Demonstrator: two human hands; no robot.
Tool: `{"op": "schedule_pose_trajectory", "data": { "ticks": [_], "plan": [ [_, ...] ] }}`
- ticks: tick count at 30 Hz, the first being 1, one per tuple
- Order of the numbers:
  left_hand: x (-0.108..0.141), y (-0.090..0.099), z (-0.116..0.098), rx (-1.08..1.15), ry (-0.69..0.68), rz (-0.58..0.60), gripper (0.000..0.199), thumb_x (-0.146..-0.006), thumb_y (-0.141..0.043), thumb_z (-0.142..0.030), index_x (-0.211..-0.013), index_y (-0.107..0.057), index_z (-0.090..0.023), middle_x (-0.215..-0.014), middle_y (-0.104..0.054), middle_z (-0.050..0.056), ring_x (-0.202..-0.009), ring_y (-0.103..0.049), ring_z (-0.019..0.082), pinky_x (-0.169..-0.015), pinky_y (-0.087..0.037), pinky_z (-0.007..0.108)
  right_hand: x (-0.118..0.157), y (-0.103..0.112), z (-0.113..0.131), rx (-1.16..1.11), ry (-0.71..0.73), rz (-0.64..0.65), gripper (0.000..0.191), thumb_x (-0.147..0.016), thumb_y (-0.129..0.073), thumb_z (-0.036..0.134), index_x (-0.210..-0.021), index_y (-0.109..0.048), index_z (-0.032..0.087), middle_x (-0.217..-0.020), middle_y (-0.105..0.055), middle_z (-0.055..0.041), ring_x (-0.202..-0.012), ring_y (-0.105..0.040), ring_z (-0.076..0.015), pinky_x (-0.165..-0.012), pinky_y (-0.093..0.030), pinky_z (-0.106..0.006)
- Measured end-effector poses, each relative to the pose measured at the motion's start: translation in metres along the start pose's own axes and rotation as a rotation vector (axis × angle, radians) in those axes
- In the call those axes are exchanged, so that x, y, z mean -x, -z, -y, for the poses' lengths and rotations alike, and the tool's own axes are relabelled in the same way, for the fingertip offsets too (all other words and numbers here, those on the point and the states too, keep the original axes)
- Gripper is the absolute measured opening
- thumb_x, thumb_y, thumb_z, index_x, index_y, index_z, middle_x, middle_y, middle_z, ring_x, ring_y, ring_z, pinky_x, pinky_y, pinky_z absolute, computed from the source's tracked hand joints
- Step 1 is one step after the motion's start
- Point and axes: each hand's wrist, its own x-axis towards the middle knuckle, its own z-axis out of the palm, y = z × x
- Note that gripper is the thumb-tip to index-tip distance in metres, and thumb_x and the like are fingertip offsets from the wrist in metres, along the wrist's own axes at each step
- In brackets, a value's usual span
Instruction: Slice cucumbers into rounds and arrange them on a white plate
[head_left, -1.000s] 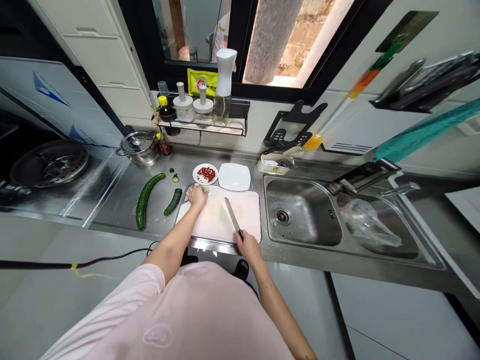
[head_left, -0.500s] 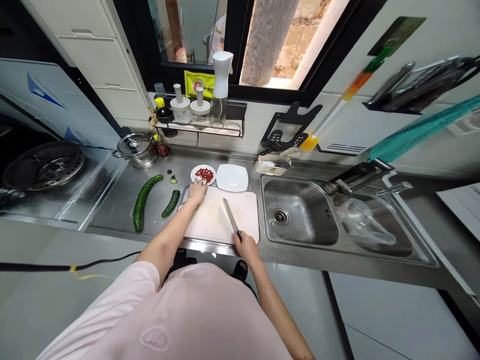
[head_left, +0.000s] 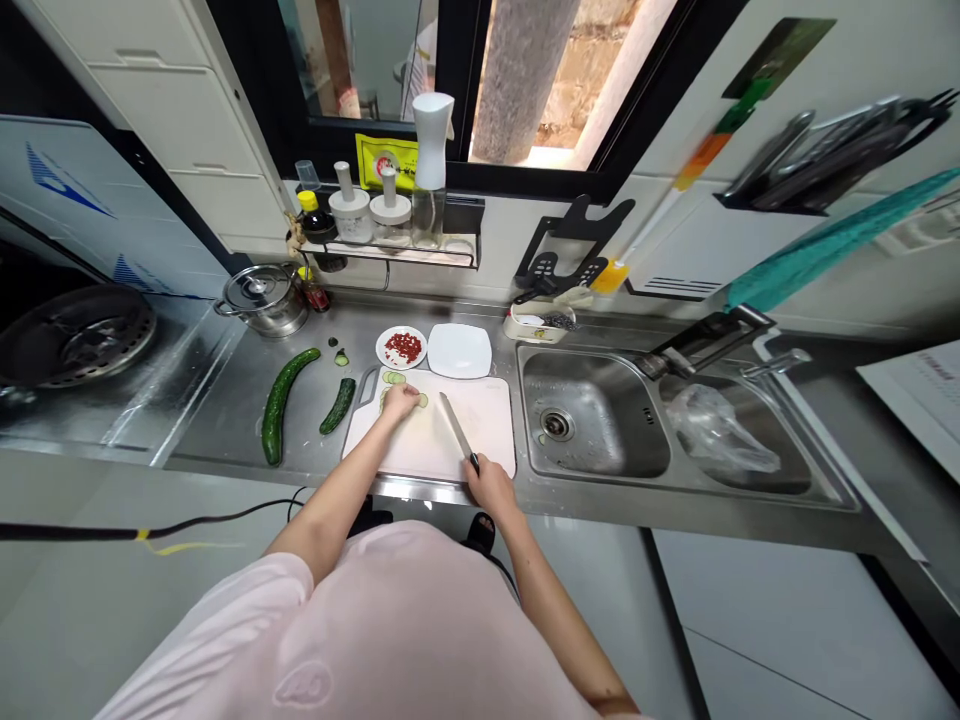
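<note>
My right hand (head_left: 489, 484) is wrapped round the black handle of a knife (head_left: 456, 425), whose blade lies over the white cutting board (head_left: 442, 450). My left hand (head_left: 400, 402) is above the left part of the board, its fingers closed at a thin pale-green cucumber slice (head_left: 422, 400). More cucumber slices (head_left: 394, 378) lie at the board's upper left, partly hidden by that hand. Behind the board stand a round plate of chopped red pieces (head_left: 403, 347) and a bare white square plate (head_left: 460, 351).
A long cucumber (head_left: 281, 405), a cucumber piece (head_left: 337, 406) and small scraps lie left of the board. A steel pot (head_left: 264, 300) stands behind them. The sink (head_left: 592, 420) is on the right, below a faucet (head_left: 705, 345). A spice shelf (head_left: 390, 253) hangs behind.
My left hand has moved from the board's upper left edge toward its middle, and cucumber slices now show there. My right hand still holds the knife. The camera view has shifted slightly.
</note>
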Motion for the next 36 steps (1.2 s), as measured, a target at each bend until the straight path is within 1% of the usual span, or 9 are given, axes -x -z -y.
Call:
{"op": "schedule_pose_trajectory", "data": {
  "ticks": [2,5,9,11,15,19,24,31,36],
  "plan": [
    [0.004,-0.004,0.002,-0.042,-0.008,0.011,0.016,-0.065,-0.068,-0.023,-0.081,-0.068,-0.021,-0.078,-0.069,0.001,-0.072,-0.062,0.014,-0.066,-0.045,0.023,0.0,0.004,0.001,0.014,0.006,0.007,0.044,-0.096,-0.028,0.048,-0.105,-0.058,0.018,-0.094,-0.067,-0.0109,-0.089,-0.063,-0.0213,-0.07,-0.037,-0.026],
    [0.007,-0.003,0.003,-0.143,-0.059,-0.004,0.011,-0.067,-0.065,-0.023,-0.078,-0.068,-0.022,-0.082,-0.07,0.003,-0.079,-0.063,0.017,-0.07,-0.044,0.025,0.001,0.01,0.003,0.028,0.027,0.012,0.044,-0.096,-0.028,0.049,-0.106,-0.058,0.018,-0.094,-0.067,-0.0113,-0.089,-0.063,-0.022,-0.07,-0.037,-0.027],
    [0.008,0.004,-0.001,-0.261,-0.126,-0.05,0.013,-0.073,-0.061,-0.023,-0.084,-0.067,-0.023,-0.091,-0.07,0.005,-0.09,-0.062,0.019,-0.078,-0.043,0.027,0.005,0.016,0.009,0.034,0.064,0.024,0.042,-0.096,-0.029,0.048,-0.104,-0.058,0.019,-0.094,-0.067,-0.0109,-0.089,-0.063,-0.0227,-0.069,-0.038,-0.027],
    [0.007,0.006,-0.004,-0.289,-0.136,-0.044,0.014,-0.075,-0.059,-0.024,-0.087,-0.067,-0.024,-0.094,-0.069,0.005,-0.093,-0.062,0.019,-0.079,-0.043,0.027,0.006,0.019,0.013,0.035,0.071,0.038,0.041,-0.095,-0.03,0.047,-0.105,-0.058,0.018,-0.095,-0.067,-0.0112,-0.09,-0.063,-0.0229,-0.07,-0.038,-0.027],
    [0.005,0.008,-0.009,-0.313,-0.141,0.001,0.014,-0.075,-0.059,-0.023,-0.088,-0.065,-0.024,-0.096,-0.07,0.003,-0.091,-0.062,0.019,-0.076,-0.044,0.027,0.009,0.021,0.025,0.027,0.07,0.069,0.04,-0.096,-0.031,0.046,-0.107,-0.058,0.018,-0.098,-0.067,-0.0118,-0.092,-0.063,-0.0225,-0.07,-0.039,-0.027],
    [0.001,0.007,-0.01,-0.337,-0.131,0.016,0.014,-0.075,-0.06,-0.023,-0.088,-0.065,-0.023,-0.099,-0.069,0.005,-0.093,-0.062,0.019,-0.077,-0.043,0.027,0.008,0.017,0.032,0.029,0.06,0.088,0.039,-0.096,-0.032,0.045,-0.108,-0.058,0.018,-0.101,-0.067,-0.0121,-0.093,-0.062,-0.0217,-0.072,-0.039,-0.026],
    [-0.003,0.006,-0.009,-0.34,-0.121,0.032,0.014,-0.074,-0.061,-0.023,-0.088,-0.063,-0.021,-0.101,-0.068,0.007,-0.094,-0.062,0.02,-0.079,-0.044,0.027,0.007,0.013,0.033,0.03,0.061,0.072,0.038,-0.095,-0.032,0.043,-0.106,-0.058,0.018,-0.099,-0.067,-0.0117,-0.093,-0.062,-0.022,-0.073,-0.039,-0.027],
    [-0.005,0.008,-0.01,-0.352,-0.117,0.05,0.012,-0.074,-0.062,-0.024,-0.085,-0.063,-0.022,-0.098,-0.068,0.006,-0.093,-0.062,0.021,-0.078,-0.045,0.027,0.008,0.016,0.035,0.028,0.049,0.099,0.038,-0.096,-0.032,0.042,-0.109,-0.057,0.017,-0.102,-0.066,-0.0126,-0.095,-0.062,-0.0222,-0.074,-0.04,-0.028],
    [-0.005,0.009,-0.013,-0.343,-0.082,0.061,0.013,-0.072,-0.064,-0.023,-0.085,-0.063,-0.022,-0.099,-0.068,0.005,-0.094,-0.062,0.02,-0.078,-0.045,0.027,0.007,0.014,0.04,0.049,0.037,0.118,0.036,-0.096,-0.032,0.039,-0.108,-0.057,0.016,-0.1,-0.067,-0.014,-0.094,-0.063,-0.0233,-0.074,-0.041,-0.029]
  ]
}}
